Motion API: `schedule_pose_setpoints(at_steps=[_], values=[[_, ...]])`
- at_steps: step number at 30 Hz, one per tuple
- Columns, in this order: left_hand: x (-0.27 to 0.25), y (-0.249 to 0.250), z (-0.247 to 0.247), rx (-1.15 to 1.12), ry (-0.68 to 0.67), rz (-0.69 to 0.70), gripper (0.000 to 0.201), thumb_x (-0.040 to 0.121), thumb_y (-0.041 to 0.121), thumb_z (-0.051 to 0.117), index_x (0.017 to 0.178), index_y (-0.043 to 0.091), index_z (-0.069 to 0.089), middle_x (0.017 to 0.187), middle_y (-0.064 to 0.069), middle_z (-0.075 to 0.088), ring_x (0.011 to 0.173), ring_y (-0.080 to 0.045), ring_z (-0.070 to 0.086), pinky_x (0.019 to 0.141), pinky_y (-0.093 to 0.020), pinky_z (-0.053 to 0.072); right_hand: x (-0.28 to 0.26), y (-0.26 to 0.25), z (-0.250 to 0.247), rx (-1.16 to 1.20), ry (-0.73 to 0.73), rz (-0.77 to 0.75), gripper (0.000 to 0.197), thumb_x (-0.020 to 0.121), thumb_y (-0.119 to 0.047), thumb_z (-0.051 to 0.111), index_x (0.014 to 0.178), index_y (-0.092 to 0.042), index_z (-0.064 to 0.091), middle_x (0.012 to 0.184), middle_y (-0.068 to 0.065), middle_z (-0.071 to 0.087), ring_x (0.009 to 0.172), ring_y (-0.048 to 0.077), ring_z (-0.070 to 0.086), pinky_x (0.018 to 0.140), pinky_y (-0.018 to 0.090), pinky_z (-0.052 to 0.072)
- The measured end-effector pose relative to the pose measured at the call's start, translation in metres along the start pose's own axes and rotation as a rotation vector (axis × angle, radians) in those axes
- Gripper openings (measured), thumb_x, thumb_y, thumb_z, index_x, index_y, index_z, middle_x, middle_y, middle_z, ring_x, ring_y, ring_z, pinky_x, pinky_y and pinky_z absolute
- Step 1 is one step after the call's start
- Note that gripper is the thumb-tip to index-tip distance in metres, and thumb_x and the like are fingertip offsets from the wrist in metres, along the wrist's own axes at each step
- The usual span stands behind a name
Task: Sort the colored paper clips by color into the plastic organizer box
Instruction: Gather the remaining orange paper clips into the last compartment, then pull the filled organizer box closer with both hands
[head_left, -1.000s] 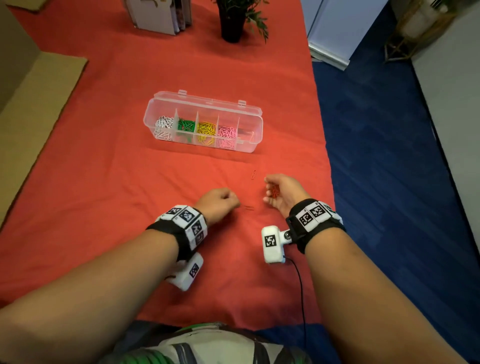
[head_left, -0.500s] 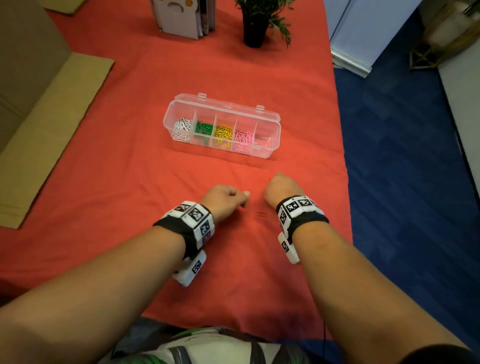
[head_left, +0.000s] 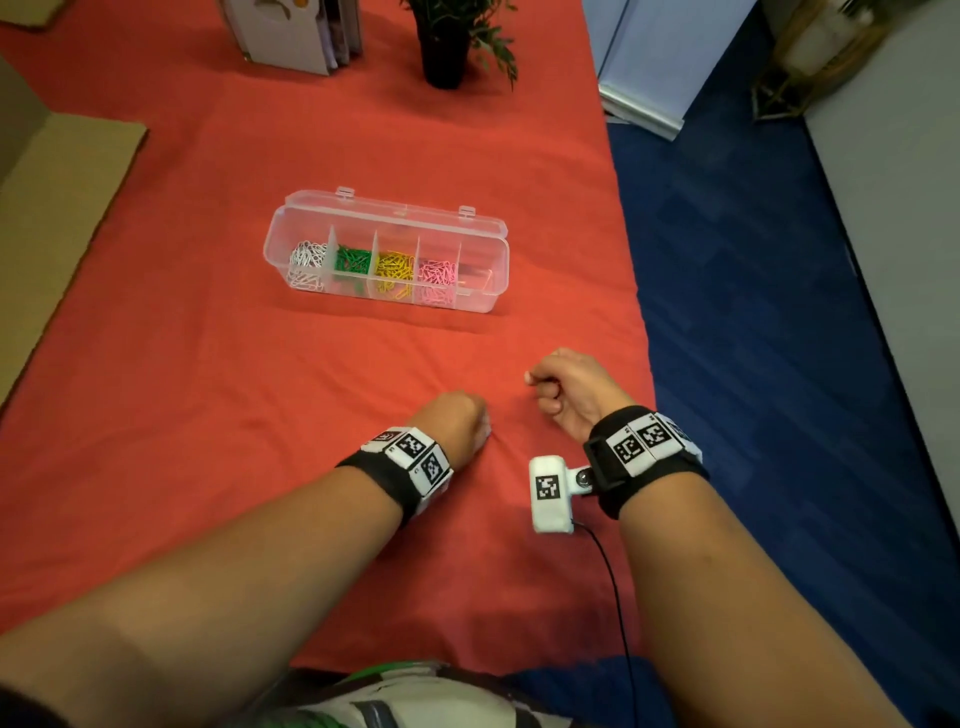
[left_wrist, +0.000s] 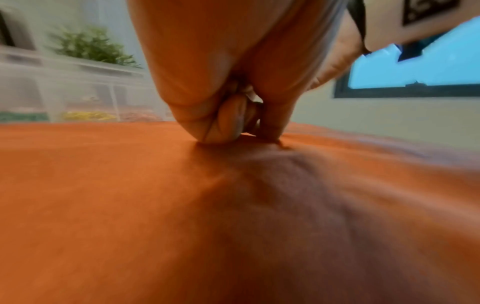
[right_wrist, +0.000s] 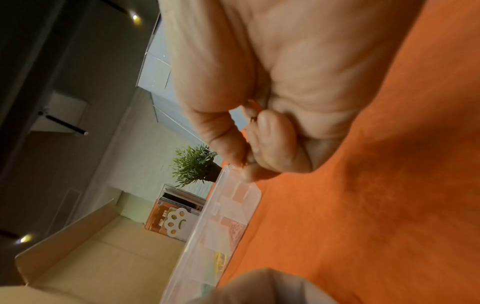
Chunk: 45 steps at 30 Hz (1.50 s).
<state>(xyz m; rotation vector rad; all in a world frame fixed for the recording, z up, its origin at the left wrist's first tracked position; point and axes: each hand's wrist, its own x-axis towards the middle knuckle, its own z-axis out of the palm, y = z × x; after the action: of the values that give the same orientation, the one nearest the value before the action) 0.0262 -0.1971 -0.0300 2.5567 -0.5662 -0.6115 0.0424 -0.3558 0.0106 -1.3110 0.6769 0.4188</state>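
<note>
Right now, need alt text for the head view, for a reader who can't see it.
Two bare hands, left hand and right hand, rest curled on a red tablecloth in front of a clear plastic organizer box, lid open. Left to right it holds white, green, yellow and pink paper clips; what is in its rightmost compartment cannot be made out.

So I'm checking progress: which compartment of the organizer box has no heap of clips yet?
The rightmost compartment of the organizer box, next to the pink clips. The other four hold white, green, yellow and pink heaps.
</note>
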Motion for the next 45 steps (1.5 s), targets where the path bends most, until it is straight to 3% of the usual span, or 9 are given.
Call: schedule_pose_setpoints(at_steps=[6,11,18,23,32,36,39,43,45], values=[[-0.005,-0.009,-0.042,-1.146,-0.004,-0.541,0.024,0.085,0.016,0.041,0.061,0.015,0.046,0.058,-0.002,0.048,0.042,-0.011,0.043,0.043,-0.019,0.032,-0.002,0.002,0.009,0.023,-0.016,-0.002,0.03,0.082,0.013,0.042,0.068,-0.014,0.038,0.06,0.006,0.038,0.034,0.003,0.031,0.035,0.015,0.019],[-0.017,-0.033,-0.086,-1.697,-0.028,-0.597,0.009,0.06,0.018,0.039,0.058,0.013,0.046,0.056,-0.003,0.05,0.04,-0.013,0.043,0.04,-0.013,0.036,0.002,-0.011,0.025,0.013,-0.015,-0.042,0.023,0.08,0.014,0.043,0.074,-0.009,0.045,0.06,0.01,0.044,0.033,0.004,0.034,0.033,0.014,0.023],[0.012,-0.015,-0.121,-1.56,0.048,-0.517,0.026,0.083,0.004,0.03,0.091,0.008,0.054,0.073,-0.003,0.054,0.061,-0.014,0.05,0.056,-0.023,0.047,0.0,-0.028,0.036,0.14,-0.081,0.006,0.021,0.084,-0.003,0.036,0.075,-0.01,0.054,0.063,0.002,0.042,0.043,0.007,0.037,0.038,0.017,0.028],[0.049,0.022,-0.157,-1.483,0.071,-0.448,0.015,0.08,0.009,0.038,0.069,0.017,0.046,0.063,0.001,0.04,0.054,-0.013,0.04,0.048,-0.02,0.039,-0.003,-0.026,0.024,0.167,-0.116,0.174,0.024,0.088,-0.022,0.039,0.071,-0.014,0.053,0.066,0.0,0.046,0.056,0.011,0.04,0.047,0.02,0.033],[0.08,0.026,-0.161,-1.318,0.242,-0.492,0.015,0.078,0.009,0.048,0.067,0.015,0.041,0.068,-0.002,0.03,0.059,-0.02,0.03,0.071,-0.027,0.035,-0.005,-0.021,0.009,0.184,-0.016,0.185,0.025,0.088,0.002,0.033,0.087,-0.006,0.057,0.077,0.006,0.052,0.064,0.013,0.049,0.053,0.022,0.048],[0.079,-0.014,-0.158,-1.221,0.353,-0.497,0.016,0.081,0.015,0.052,0.067,0.023,0.052,0.072,0.005,0.051,0.076,-0.019,0.054,0.078,-0.032,0.05,0.004,-0.037,0.02,0.133,0.065,0.074,0.035,0.086,0.013,0.025,0.085,-0.007,0.054,0.078,0.006,0.048,0.063,0.011,0.045,0.056,0.021,0.041],[0.064,-0.035,-0.152,-1.213,0.447,-0.437,0.028,0.09,-0.004,0.037,0.1,0.007,0.06,0.08,-0.001,0.055,0.07,-0.015,0.055,0.064,-0.023,0.051,0.016,-0.056,0.041,0.051,0.141,-0.076,0.037,0.086,0.016,0.024,0.081,-0.009,0.051,0.075,0.004,0.046,0.061,0.01,0.042,0.056,0.02,0.037],[0.035,-0.059,-0.154,-0.603,0.643,-0.462,0.038,0.085,0.0,0.044,0.117,0.014,0.06,0.117,-0.004,0.058,0.104,-0.023,0.059,0.088,-0.027,0.046,0.038,-0.079,0.072,-0.191,0.21,-0.299,0.038,0.078,0.013,0.026,0.076,-0.016,0.051,0.073,0.0,0.056,0.06,0.009,0.051,0.052,0.018,0.043],[0.025,-0.077,-0.157,-0.415,0.695,-0.509,0.037,0.085,0.006,0.049,0.118,0.018,0.06,0.129,-0.006,0.048,0.115,-0.027,0.049,0.098,-0.029,0.039,0.051,-0.083,0.083,-0.368,0.261,-0.373,0.034,0.071,0.005,0.034,0.077,-0.021,0.055,0.09,0.005,0.064,0.078,0.018,0.058,0.072,0.029,0.052]])
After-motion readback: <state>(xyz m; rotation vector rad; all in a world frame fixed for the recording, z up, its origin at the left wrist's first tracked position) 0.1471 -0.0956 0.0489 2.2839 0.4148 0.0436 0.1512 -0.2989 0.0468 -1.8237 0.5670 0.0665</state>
